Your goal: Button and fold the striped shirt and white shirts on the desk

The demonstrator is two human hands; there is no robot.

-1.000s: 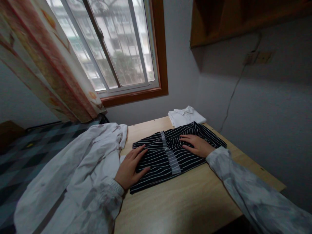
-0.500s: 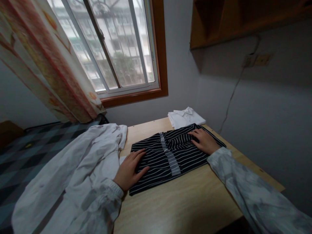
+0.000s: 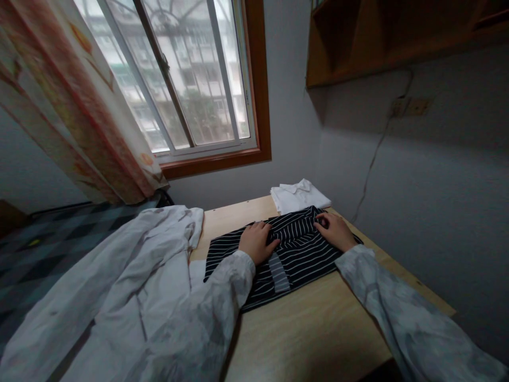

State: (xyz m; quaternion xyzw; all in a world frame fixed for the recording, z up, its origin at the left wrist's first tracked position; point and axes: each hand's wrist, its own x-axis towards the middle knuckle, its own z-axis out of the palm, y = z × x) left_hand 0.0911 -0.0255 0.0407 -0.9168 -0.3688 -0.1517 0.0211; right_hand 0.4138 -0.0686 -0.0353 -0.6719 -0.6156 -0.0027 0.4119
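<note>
A black shirt [image 3: 306,259] with white stripes and a grey band lies folded on the wooden table [image 3: 310,331]. My left hand [image 3: 256,242] rests flat on its middle, fingers stretched forward and thumb out to the side, covering part of the grey band. Near the shirt's far right part, my right hand [image 3: 334,230] has its thumb and fingers brought together on the fabric. A fold stands up slightly by those fingertips.
A folded white shirt [image 3: 299,196] sits at the table's far corner. Loose white clothing [image 3: 131,276] spreads over the left side, beside a checked bed cover [image 3: 24,270]. A wall shelf [image 3: 353,48] hangs at upper right, and a cable [image 3: 371,162] runs down the wall.
My left hand has moved right and forward, from the shirt's left edge to its middle. The fingers of my right hand have drawn together on the fabric.
</note>
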